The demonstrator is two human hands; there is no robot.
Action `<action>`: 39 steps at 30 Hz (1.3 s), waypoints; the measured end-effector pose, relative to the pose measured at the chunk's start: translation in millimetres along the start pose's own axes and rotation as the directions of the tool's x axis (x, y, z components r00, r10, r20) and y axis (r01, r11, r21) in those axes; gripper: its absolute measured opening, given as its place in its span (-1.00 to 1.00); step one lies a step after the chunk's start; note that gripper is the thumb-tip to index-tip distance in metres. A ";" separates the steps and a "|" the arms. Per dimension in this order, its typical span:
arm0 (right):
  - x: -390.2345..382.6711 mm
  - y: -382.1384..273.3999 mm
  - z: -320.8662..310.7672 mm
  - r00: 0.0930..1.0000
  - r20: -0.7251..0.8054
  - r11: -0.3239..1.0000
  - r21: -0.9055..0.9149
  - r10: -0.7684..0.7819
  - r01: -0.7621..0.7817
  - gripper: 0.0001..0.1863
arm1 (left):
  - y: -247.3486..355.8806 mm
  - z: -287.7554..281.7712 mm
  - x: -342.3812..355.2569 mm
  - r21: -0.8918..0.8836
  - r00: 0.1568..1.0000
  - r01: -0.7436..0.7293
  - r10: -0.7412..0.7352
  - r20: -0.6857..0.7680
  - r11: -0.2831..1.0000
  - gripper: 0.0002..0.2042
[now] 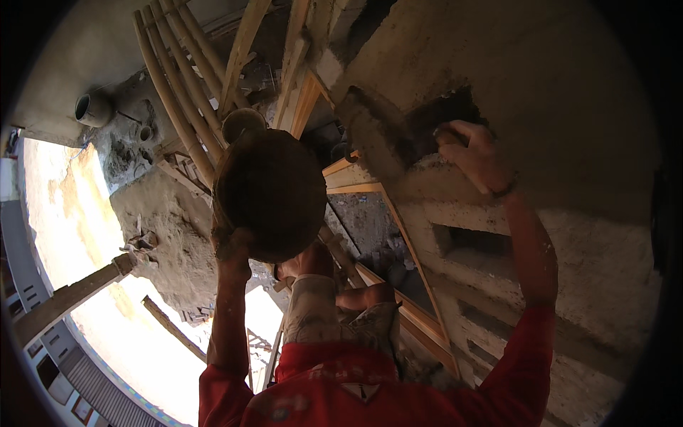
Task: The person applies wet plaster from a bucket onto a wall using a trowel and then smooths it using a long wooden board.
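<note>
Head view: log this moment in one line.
left hand: holds pan | right hand: at dark patch on wall | right grip: unclear

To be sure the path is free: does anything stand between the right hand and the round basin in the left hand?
Nothing visible blocks the space between the right hand and the basin in the left hand. A wooden frame shows between them, but it seems to lie farther back.

Left hand (pixel 236 246) grips; right hand (pixel 478 156) curls, reaching outward.
</note>
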State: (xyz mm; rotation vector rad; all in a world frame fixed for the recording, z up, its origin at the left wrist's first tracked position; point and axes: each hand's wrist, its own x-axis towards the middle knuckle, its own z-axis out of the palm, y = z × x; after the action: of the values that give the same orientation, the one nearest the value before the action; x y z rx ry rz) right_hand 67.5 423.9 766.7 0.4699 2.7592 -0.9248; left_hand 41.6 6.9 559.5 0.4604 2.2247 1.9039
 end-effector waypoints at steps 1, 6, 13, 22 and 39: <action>4.6 40.1 -17.6 0.964 -0.237 0.970 -0.233 -0.121 0.065 -0.59 | -17.9 -2.7 -1.2 0.101 0.995 -0.095 0.090 0.052 0.990 -0.82; -33.4 -27.7 -56.0 0.850 -0.520 0.960 -0.185 0.087 -0.211 -0.56 | -65.2 -2.8 -21.4 0.339 0.928 -0.370 0.360 0.093 0.865 -0.82; -41.9 21.4 81.9 0.975 0.001 0.911 -0.356 -0.220 0.206 -0.63 | -38.8 57.8 9.0 0.090 0.979 -0.191 0.196 -0.047 0.977 -0.89; -12.6 71.5 201.1 0.937 0.320 0.689 -0.648 -0.140 0.325 -0.73 | -40.6 103.3 23.2 -0.187 0.984 -0.062 0.091 0.151 0.980 -0.98; -26.6 80.2 201.9 0.938 -0.087 0.939 -0.119 -0.335 0.324 -0.67 | -43.5 70.3 35.4 0.231 0.891 -0.454 0.430 0.149 0.861 -0.93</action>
State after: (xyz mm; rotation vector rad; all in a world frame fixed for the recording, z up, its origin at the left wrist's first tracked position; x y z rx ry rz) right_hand 137.2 354.5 571.2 0.0367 3.0248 -0.8369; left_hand 26.5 78.6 507.3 1.1710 2.4763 1.7224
